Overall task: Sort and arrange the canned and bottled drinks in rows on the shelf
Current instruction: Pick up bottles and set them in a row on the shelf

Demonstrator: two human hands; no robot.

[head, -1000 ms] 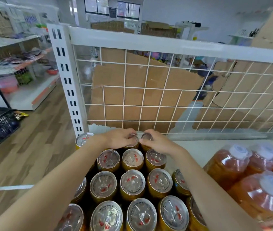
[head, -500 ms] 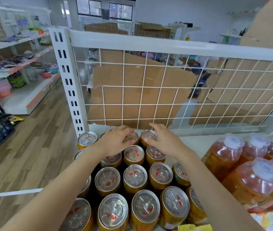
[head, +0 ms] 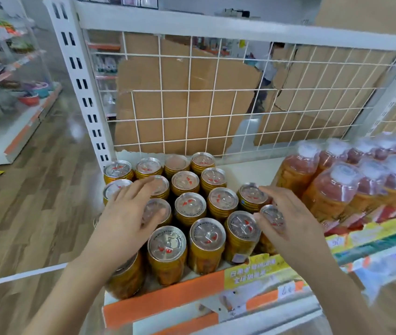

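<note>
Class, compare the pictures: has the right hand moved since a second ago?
Yes. The right hand has drawn back from the wire grid toward the shelf's front edge.

Place: small grocery shop, drinks aisle.
Stock: matching gold cans (head: 190, 206) packed in rows; shrink-wrapped bottles (head: 332, 189) of orange drink just beside.
Fixture: white metal shelf (head: 245, 165) with slotted upright (head: 78, 76) and wire grid (head: 216, 126) at the back.
Shelf edge: orange strip (head: 168, 298), handwritten price tag (head: 286, 290), yellow printed label (head: 252, 269).
Across the aisle: white display racks (head: 22, 122) with plastic bowls (head: 28, 97) and packaged goods.
Behind the grid: flattened cardboard (head: 180, 93).
Floor: wood-look planks (head: 34, 189).
</note>
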